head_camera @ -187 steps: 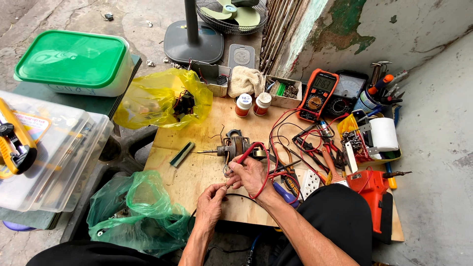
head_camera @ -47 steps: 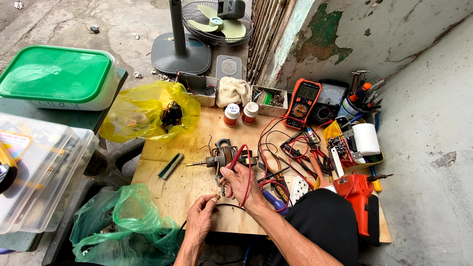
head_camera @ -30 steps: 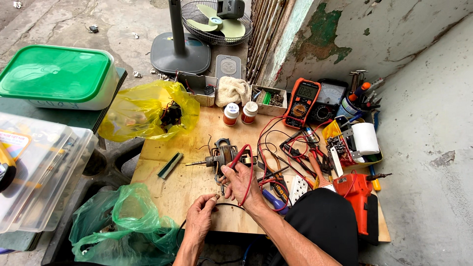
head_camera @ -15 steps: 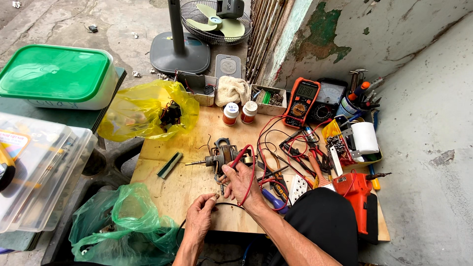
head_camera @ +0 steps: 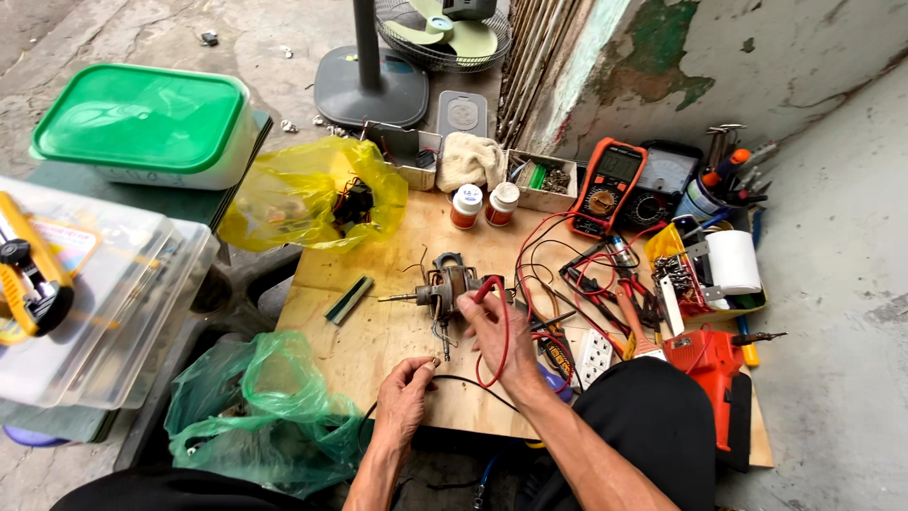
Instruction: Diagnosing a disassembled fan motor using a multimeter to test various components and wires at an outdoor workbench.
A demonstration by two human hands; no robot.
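Head cam: right hand (head_camera: 497, 331) pinches the red probe (head_camera: 484, 289) on the small motor (head_camera: 445, 287), left hand (head_camera: 407, 390) pinches the black lead (head_camera: 473, 383). Looks mid-test; steady contact needed.

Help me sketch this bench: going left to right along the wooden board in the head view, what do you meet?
Yellow bag → green strip → left hand → motor → right hand → orange multimeter → paper roll.

Bare forearms, no sleeves; black trousers (head_camera: 643, 416).
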